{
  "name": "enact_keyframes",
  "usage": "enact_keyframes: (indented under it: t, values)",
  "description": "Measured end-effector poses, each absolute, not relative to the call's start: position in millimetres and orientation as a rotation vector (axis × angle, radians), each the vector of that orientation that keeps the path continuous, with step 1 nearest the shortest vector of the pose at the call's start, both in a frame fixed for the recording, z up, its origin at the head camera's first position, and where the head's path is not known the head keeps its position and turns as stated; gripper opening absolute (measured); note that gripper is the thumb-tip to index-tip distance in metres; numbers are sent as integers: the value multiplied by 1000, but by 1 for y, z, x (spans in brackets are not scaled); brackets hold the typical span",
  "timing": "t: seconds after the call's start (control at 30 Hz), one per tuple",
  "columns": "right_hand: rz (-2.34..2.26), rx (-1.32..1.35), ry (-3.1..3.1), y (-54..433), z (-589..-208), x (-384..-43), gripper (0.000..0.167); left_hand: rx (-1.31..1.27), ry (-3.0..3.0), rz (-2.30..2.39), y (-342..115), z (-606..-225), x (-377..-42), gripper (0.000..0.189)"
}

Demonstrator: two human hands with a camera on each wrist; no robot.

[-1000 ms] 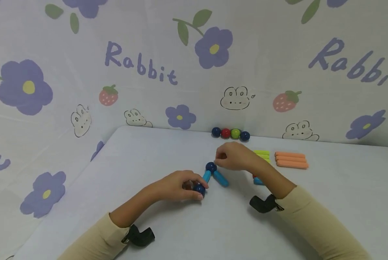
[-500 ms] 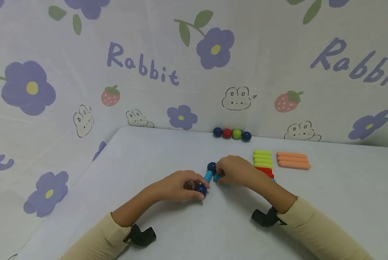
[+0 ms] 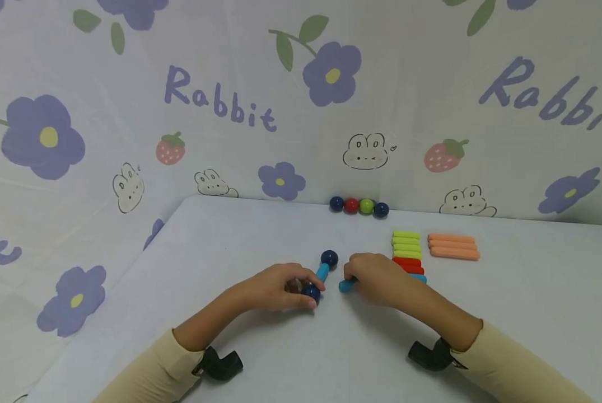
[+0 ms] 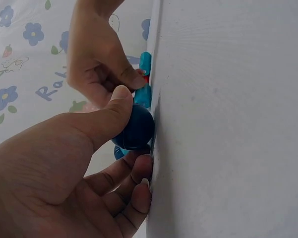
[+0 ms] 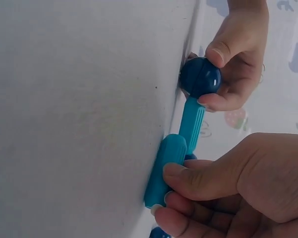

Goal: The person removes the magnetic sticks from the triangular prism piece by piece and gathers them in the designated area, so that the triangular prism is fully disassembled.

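Note:
My left hand (image 3: pixel 275 288) grips a dark blue ball (image 3: pixel 311 293) between thumb and fingers, low on the white table. From that ball a light blue stick (image 3: pixel 322 272) runs away to a second dark blue ball (image 3: pixel 329 258). To the right of this piece, my right hand (image 3: pixel 378 280) pinches a loose light blue stick (image 3: pixel 346 286). In the right wrist view the pinched stick (image 5: pixel 166 168) lies close beside the joined stick (image 5: pixel 192 124), with thumb and fingertips on its near part. Part of it is hidden by the fingers in the head view.
Behind and right of my right hand lie green sticks (image 3: pixel 406 245), red sticks (image 3: pixel 407 262) and a blue stick (image 3: pixel 419 277) in a stack. Orange sticks (image 3: pixel 452 246) lie further right. Several balls (image 3: pixel 351 205) line the table's back edge by the patterned cloth (image 3: pixel 220 56).
My right hand has come down from above the far ball, taken hold of the right-hand blue stick and drawn it right, apart from the ball. The left hand has stayed in place.

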State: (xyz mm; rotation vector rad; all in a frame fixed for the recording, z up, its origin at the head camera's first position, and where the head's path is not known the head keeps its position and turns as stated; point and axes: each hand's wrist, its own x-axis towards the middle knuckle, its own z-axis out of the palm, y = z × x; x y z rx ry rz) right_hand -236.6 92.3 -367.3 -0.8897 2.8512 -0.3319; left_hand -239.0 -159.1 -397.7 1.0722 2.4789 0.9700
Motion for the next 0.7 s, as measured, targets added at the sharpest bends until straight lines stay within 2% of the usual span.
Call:
enact_keyframes:
  t: [0.2,0.5,0.7]
  values:
    - [-344,-808,2813,112,-361,-230,7,1063,2490,952,-158,-396,-237,32]
    - [-293,-712,2841,161,-354,-223,28,1071,2486,956,-158,-394,-238,32]
    - [-386,-679,2852,184,-355,-223,29,1051,2480,955,-157,-396,-237,31]
